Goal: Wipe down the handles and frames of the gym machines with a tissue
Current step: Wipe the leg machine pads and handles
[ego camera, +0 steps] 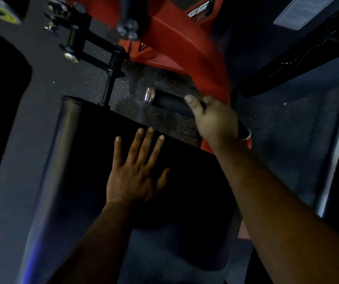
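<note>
Nearest to the camera, the left hand [135, 171] lies flat on the black pad [185, 201] of the machine, with the fingers straight and spread apart, holding nothing; it seems to steady the body. Further out, at about 1 o'clock from it, the right hand [213, 121] is on the black handle [170, 101], which sticks out toward 9 o'clock with a chrome end cap [150, 95]. The fingers curl over the grip, but the hand is blurred. The tissue is not visible; I cannot tell if it is under the palm. Beyond the handle, the red frame [185, 52] rises toward 12 o'clock, over the speckled floor [160, 76].

I judge that the step in hand is wiping this handle. The next move probably calls for sliding the hand along the grip toward the cap, then passing to the red frame above.
</note>
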